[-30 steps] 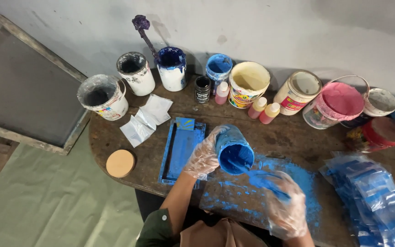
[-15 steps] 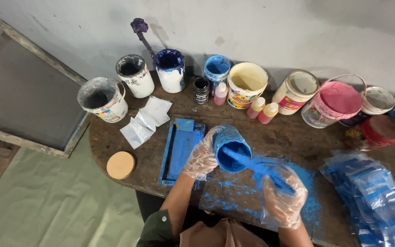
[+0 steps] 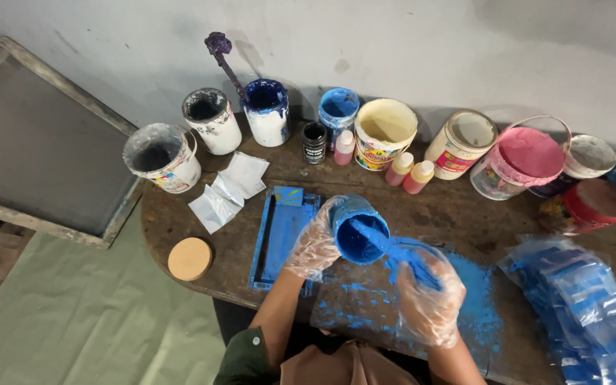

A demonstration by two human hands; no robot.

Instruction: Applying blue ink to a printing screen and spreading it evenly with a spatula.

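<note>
While left hand [image 3: 315, 246] grips tilted blue tub [image 3: 358, 228], right hand [image 3: 429, 303] clasps scraper [image 3: 393, 249] (near table edge [image 3: 201, 281]).

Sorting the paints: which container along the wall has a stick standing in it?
The white tub with dark blue paint; a purple-tipped stick leans out of it. None other has one.

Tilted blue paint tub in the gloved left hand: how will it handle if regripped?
Likely slippery: the small blue paint-coated tub is smeared outside, and the left hand wears thin clear plastic. Probably heavy for its size, since thick blue paint shows inside. Held tilted with the right hand working a blue scraper inside, it may spill.
</note>
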